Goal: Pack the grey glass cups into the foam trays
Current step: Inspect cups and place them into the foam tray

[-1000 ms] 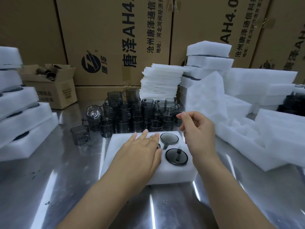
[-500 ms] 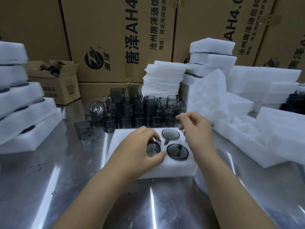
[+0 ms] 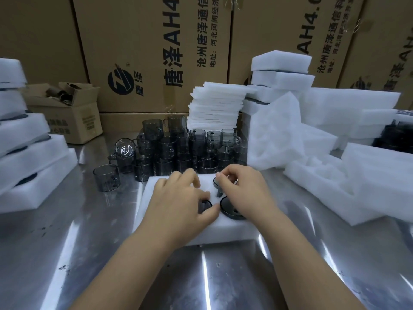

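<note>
Right hand [image 3: 243,191] moved left onto foam tray [image 3: 148,194], fingers curled over rear cup [image 3: 218,186], real grip cannot tell. Left hand [image 3: 181,202] pinches front cup [image 3: 203,205] in tray pocket.

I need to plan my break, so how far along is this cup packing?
Done: stacked foam trays at left show dark contents; the near-right cup sits in the front tray. In hand: the left hand grips the near-left cup, the right hand the far-right cup. Left: many loose grey cups behind.
</note>
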